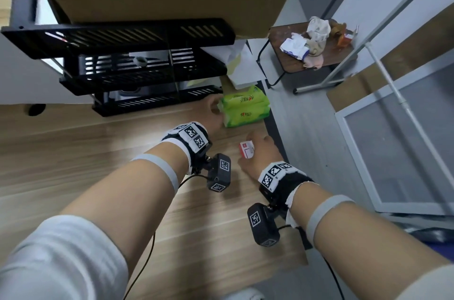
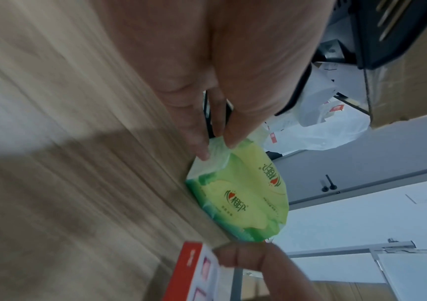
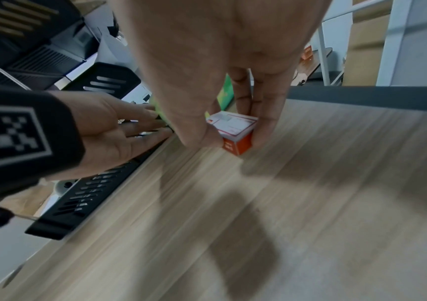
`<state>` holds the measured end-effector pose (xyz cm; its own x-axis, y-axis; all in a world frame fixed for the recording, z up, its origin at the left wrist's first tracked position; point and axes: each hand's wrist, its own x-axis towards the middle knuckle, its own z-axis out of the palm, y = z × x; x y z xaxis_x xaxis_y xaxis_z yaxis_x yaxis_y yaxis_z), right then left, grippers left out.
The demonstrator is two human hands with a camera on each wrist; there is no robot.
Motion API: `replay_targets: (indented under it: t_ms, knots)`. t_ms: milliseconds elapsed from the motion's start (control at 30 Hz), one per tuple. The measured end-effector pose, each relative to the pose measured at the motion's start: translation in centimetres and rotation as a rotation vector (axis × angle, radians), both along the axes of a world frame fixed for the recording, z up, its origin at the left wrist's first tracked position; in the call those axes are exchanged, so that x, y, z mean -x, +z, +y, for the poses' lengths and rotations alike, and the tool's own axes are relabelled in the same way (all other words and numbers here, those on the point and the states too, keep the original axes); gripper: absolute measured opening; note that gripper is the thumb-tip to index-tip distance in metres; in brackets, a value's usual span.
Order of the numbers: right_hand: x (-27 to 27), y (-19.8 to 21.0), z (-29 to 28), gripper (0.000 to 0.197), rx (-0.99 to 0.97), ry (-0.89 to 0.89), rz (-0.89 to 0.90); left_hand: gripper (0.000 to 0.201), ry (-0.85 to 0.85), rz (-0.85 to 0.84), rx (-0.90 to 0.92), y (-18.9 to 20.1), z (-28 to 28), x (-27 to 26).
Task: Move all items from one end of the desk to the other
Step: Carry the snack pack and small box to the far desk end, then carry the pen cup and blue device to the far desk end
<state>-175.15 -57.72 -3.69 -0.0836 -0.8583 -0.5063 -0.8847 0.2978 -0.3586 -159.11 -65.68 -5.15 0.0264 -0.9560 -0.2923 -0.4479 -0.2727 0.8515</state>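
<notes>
Two hands on the desk [image 1: 98, 152], left hand [image 1: 211, 113] pinching green tissue pack [image 1: 245, 109], right hand [image 1: 260, 154] gripping small red-and-white box [image 1: 246, 149]

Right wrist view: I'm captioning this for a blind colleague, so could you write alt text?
The right hand pinches a small red-and-white box between thumb and fingers on a wooden desk. To its left, the left hand reaches toward a green pack beside a black rack.

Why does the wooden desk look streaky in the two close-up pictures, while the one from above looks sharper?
Both wrist views show motion blur: the desk grain smears, with soft hand shadows. The green tissue pack and red-and-white box stay fairly readable. The head view is sharper, but its wide lens bends straight edges.
</notes>
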Motion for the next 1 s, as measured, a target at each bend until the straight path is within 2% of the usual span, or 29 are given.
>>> replay_targets:
  t_ms: [133,200,300,433,533,600,700,767,900,1000]
  knots:
    - [-1.7,0.3,-1.1,0.059,0.028,0.057,-0.064,0.050,0.103,-0.030,0.023,0.5,1.1,-1.7]
    - [-3.6,0.2,-1.9,0.062,0.047,0.101,-0.089,0.034,0.172,-0.049,-0.051,0.2,2.1,-3.5]
    - [-7.2,-0.4,-3.0,0.068,0.045,0.200,-0.104,0.008,0.239,0.041,-0.179,-0.3,4.0,-6.9]
    - [-11.2,-1.4,-4.8,0.067,0.032,0.302,-0.043,0.015,0.281,0.042,-0.194,0.7,5.7,-11.2]
    - [-12.5,-1.4,-6.7,0.055,0.104,0.242,0.029,0.017,0.297,-0.023,-0.145,1.9,6.2,-13.6]
    - [-12.8,-1.2,-7.3,0.057,0.128,0.200,0.065,0.015,0.293,-0.019,-0.135,2.8,6.7,-14.4]
    - [-12.8,-0.5,-6.0,0.074,0.115,0.138,0.097,0.014,0.291,-0.001,-0.117,3.7,7.8,-14.7]
    - [-12.8,-0.1,-4.4,0.076,0.139,0.133,0.072,0.012,0.294,0.018,-0.110,4.5,8.8,-14.8]
    - [-13.2,0.8,-1.8,0.067,0.203,0.196,0.047,0.012,0.333,0.086,-0.131,6.5,11.3,-15.7]
    - [-15.4,2.2,-0.4,0.054,0.144,0.259,0.004,0.014,0.388,0.106,-0.132,8.0,14.1,-17.8]
